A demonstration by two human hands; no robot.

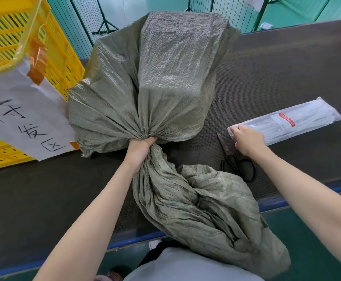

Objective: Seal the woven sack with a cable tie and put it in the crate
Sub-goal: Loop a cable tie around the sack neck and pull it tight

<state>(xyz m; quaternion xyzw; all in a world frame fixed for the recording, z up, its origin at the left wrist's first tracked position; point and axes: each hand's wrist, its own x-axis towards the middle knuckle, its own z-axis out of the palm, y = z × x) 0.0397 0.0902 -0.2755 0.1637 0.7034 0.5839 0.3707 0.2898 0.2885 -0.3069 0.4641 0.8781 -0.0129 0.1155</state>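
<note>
1. Left hand point(140, 154): bare, with no glove, ring or watch to be seen; the forearm is uncovered along its whole visible length.
2. Right hand point(246, 141): likewise bare, the wrist without band or bracelet; the forearm shows no sleeve up to the picture's edge.
3. Torso: a plain light grey-blue top point(185, 266) at the lower edge, without print or marking.
4. Lower body: dark clothing below the top; a shoe point(114, 273), dark with a pinkish part, partly cut off.

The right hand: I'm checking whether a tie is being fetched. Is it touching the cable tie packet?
Touching. The head view shows the right hand with its fingertips resting on the near end of the cable tie packet.
</note>
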